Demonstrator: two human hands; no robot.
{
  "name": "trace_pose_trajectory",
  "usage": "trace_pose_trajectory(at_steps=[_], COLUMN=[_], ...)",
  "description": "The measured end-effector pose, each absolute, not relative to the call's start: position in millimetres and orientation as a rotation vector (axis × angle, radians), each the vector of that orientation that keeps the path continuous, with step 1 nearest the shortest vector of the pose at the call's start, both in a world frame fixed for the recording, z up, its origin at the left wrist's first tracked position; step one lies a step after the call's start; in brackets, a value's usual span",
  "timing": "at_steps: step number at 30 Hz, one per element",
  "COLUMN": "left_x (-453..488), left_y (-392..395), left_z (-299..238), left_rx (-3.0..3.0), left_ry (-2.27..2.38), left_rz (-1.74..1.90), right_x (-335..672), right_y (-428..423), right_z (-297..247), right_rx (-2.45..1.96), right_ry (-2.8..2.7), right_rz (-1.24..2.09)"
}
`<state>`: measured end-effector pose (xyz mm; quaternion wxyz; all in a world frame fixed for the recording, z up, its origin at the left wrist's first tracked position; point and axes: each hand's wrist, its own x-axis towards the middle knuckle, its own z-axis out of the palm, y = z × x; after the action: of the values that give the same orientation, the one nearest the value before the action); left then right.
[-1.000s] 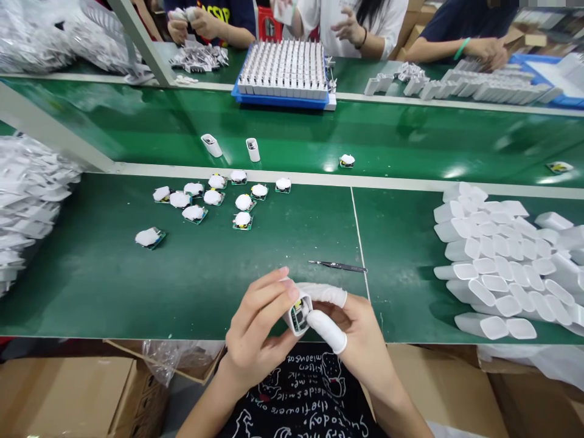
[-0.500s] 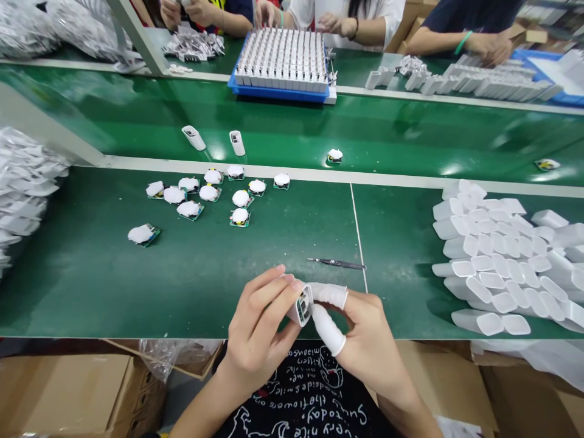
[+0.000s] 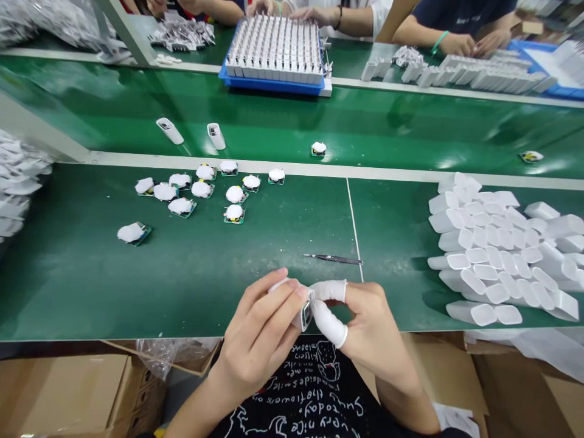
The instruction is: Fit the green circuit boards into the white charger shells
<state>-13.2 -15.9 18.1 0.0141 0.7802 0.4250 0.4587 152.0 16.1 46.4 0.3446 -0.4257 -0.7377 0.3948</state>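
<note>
Over the green bench's [image 3: 114,292] near edge, the left hand [image 3: 255,333] grips a white plastic housing [image 3: 300,321], long axis slanting rightward, open end toward the right hand [image 3: 378,322], whose sheathed thumb [image 3: 330,326] and forefinger [image 3: 332,291] curl at that mouth; whether they pinch anything, I cannot tell.

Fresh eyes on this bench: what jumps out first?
Probably the pile of white, rounded plastic housings on the right of the green tabletop. Next, at the near edge's middle, the left hand grips a white plastic casing while the right hand, white covers on thumb and forefinger, works at its open end. Across the bench, a blue tray carries close-packed rows of upright white pieces.
</note>
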Motion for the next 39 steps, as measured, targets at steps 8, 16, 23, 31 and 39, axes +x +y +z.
trace_pose_trajectory(at_steps=[8, 16, 23, 31, 39], left_x=[-19.6, -14.1, -13.8, -15.9, 0.9], left_y=[-10.5, -11.5, -14.3, -10.1, -3.9], left_z=[9.0, 12.9, 11.5, 9.9, 15.3], left_rx=[2.414, 2.339, 2.359, 2.455, 2.143], left_ry=[1.312, 1.368, 1.344, 1.242, 1.544], left_rz=[1.293, 1.371, 1.387, 1.321, 1.504], right_x=[163.3, 154.3, 152.0, 160.5, 147.5], right_y=[37.6, 23.0, 18.8, 33.1, 4.3], right_z=[53.6, 47.0, 44.1, 44.9, 24.6], right_rx=[-1.109, -1.147, -1.184, -1.154, -1.072], right_ry=[-2.366, -1.998, -2.017, -2.174, -1.388], right_rz=[1.13, 1.158, 0.94, 1.091, 1.255])
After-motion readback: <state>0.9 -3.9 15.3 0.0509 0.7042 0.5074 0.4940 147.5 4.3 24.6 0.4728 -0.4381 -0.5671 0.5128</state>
